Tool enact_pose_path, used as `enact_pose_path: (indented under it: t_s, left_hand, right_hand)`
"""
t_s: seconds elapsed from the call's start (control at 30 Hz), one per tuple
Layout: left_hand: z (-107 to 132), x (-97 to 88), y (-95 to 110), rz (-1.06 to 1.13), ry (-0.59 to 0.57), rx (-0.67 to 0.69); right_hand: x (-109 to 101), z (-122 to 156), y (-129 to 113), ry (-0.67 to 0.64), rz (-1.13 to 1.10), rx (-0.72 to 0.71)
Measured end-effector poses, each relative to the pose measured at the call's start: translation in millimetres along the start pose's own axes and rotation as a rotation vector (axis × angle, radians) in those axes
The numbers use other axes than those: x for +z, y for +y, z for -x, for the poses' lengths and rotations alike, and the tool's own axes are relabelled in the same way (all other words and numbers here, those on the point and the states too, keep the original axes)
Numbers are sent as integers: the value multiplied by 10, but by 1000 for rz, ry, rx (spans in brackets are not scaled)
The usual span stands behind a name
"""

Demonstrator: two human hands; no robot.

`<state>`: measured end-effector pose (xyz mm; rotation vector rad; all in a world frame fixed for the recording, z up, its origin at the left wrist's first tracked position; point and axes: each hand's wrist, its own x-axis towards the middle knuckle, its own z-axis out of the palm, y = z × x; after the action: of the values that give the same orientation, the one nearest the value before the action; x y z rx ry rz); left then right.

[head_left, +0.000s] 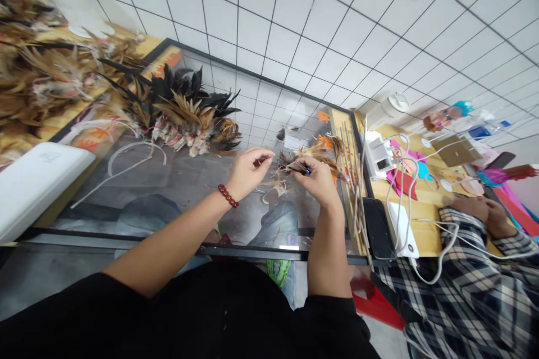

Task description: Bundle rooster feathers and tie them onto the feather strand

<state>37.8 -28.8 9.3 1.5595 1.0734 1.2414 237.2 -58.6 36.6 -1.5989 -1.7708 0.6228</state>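
My right hand [316, 178] is closed around the base of a small bundle of brown feathers [316, 155] held just above the glass tabletop [177, 190]. My left hand [248, 169] pinches something thin, a feather tip or thread, a short way left of the bundle. A bracelet of red beads [228, 196] sits on my left wrist. Both forearms reach over the table's near edge.
A heap of finished black and brown feather pieces [189, 115] lies at the far left of the glass, with more feathers [37, 78] beyond. Thin sticks [356, 179] lie right of my hands. A white box [33, 182] sits left. A person in a plaid sleeve [475, 269] sits right, near chargers and cables [400, 219].
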Motion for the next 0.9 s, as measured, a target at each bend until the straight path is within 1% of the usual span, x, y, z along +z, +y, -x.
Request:
enact_pose_path:
  t_s: [0.07, 0.13, 0.17, 0.23, 0.27, 0.3, 0.37, 0.43, 0.47, 0.53, 0.57, 0.63, 0.7, 0.8, 0.9]
  left_hand:
    - [14, -18, 21, -93, -40, 118]
    - [25, -34, 27, -204, -123, 234]
    - [28, -38, 23, -253, -168, 263]
    - [27, -35, 8, -320, -244, 238]
    - [21, -30, -1, -326, -258, 195]
    - [11, -25, -7, -307, -244, 135]
    - [-20, -26, -10, -177, -156, -38]
    - [-63, -49, 3, 60, -56, -263]
    - [-86, -69, 14, 205, -26, -378]
    - [-125, -115, 40, 493, -3, -562]
    - [-137, -134, 53, 610, -3, -621]
    - [-139, -151, 77, 763, -30, -686]
    - [-112, -133, 93, 826, -94, -707]
    - [-41, -70, 100, 837, -232, -722]
    - [16, -19, 95, 790, -352, -733]
  right_hand:
    - [54, -11, -34, 1, 38, -50]
    - [95, -16, -52, -21, 39, -86]
    - [113, -18, -58, -36, 33, -100]
    - [146, -25, -60, -42, 8, -126]
    - [160, -30, -56, -22, -12, -132]
    - [171, -36, -47, 16, -33, -127]
    - [180, -49, -11, 129, -66, -76]
    - [170, -63, 42, 238, -92, 14]
    - [161, -71, 68, 279, -110, 62]
    - [147, -85, 103, 334, -158, 139]
    - [147, -92, 105, 349, -195, 163]
    - [175, -104, 73, 354, -309, 189]
    - [238, -113, -2, 311, -480, 217]
    - [355, -116, -138, 178, -717, 285]
    - [429, -110, -220, 96, -833, 323]
